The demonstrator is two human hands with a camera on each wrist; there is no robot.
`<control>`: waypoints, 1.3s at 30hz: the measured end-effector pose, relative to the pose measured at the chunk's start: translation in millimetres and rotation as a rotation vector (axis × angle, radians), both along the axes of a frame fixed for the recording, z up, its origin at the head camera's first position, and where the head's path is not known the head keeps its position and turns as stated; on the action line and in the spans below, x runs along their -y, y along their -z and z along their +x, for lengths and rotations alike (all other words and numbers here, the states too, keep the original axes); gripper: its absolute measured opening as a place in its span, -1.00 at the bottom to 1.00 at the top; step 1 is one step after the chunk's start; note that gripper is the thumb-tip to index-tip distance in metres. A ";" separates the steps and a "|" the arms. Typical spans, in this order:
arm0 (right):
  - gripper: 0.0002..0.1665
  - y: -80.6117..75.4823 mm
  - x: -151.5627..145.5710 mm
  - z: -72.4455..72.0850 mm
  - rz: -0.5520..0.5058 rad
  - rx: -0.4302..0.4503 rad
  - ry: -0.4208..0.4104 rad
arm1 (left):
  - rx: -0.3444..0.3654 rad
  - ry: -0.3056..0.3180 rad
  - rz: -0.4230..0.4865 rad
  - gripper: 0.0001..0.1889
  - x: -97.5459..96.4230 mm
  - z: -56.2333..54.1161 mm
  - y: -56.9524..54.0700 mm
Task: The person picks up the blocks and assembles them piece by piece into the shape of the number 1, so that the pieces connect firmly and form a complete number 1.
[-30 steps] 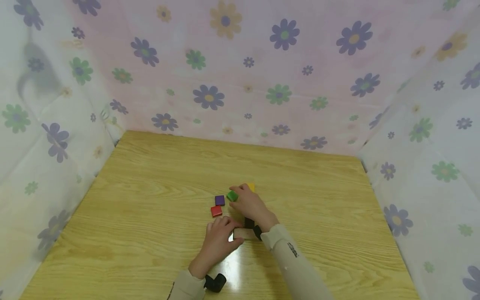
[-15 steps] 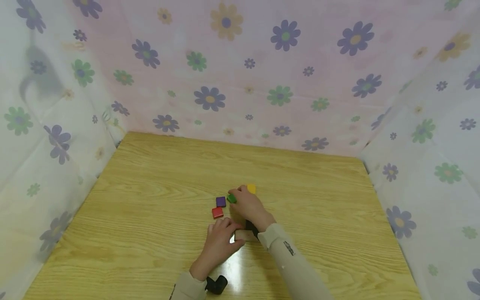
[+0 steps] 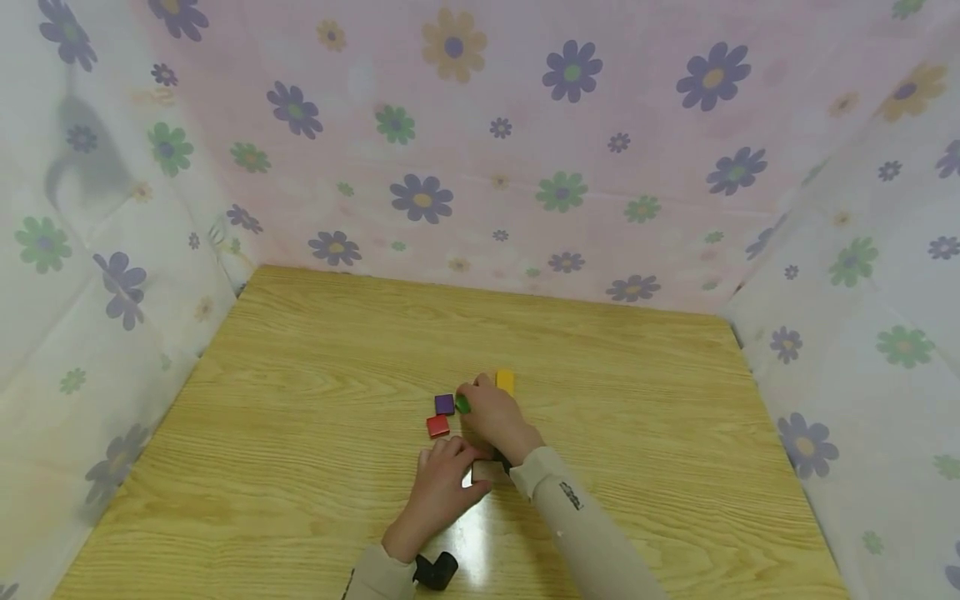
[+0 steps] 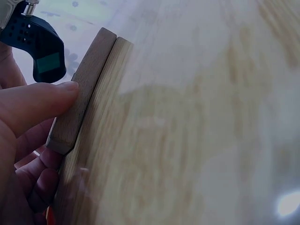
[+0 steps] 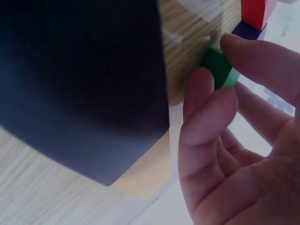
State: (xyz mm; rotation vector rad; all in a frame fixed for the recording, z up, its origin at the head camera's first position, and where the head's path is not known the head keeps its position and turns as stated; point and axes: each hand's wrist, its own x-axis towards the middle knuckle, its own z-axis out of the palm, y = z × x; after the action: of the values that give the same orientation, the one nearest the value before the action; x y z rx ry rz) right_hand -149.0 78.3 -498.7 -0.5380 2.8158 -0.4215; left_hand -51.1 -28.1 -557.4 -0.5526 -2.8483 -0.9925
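My right hand (image 3: 497, 419) pinches a green cube (image 3: 462, 404) between thumb and fingertips, close beside a purple cube (image 3: 445, 404). In the right wrist view the green cube (image 5: 217, 65) shows between the fingers, with the purple cube (image 5: 247, 31) just beyond it. A red cube (image 3: 438, 427) sits on the near side of the purple one. My left hand (image 3: 442, 492) holds a pale wooden block (image 3: 486, 472) near its end. From the left wrist, this block (image 4: 84, 89) lies between the thumb and the curled fingers; its far end is hidden by the right forearm in the head view.
A yellow block (image 3: 506, 382) lies just past the right hand. A large dark shape (image 5: 84, 84) covers much of the right wrist view. Flowered cloth (image 3: 480, 150) borders the wood-grain table (image 3: 337, 358) at the back and both sides.
My right hand has moved slightly nearer to me with the green cube, which is now closer to the purple cube. More of the yellow block shows. The left hand stays at the wooden block.
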 end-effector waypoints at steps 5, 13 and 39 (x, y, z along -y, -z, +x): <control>-0.66 -1.2 0.6 0.7 -0.007 -0.024 -0.013 | 0.007 -0.001 -0.008 -0.73 -0.4 0.2 0.0; -0.56 -2.7 0.5 -4.2 -0.003 -0.007 0.031 | -0.018 0.001 -0.001 -0.72 0.7 0.3 1.5; -0.53 8.0 -76.4 -48.6 -0.493 0.050 0.373 | 0.042 -0.008 -0.006 -0.70 -1.6 -0.7 -2.1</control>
State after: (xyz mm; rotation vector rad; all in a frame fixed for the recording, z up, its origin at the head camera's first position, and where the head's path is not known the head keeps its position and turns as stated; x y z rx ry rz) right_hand -197.6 154.7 -506.7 -0.0733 2.7536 -1.2001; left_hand -51.7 -26.4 -555.3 -0.5271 -2.8885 -1.0062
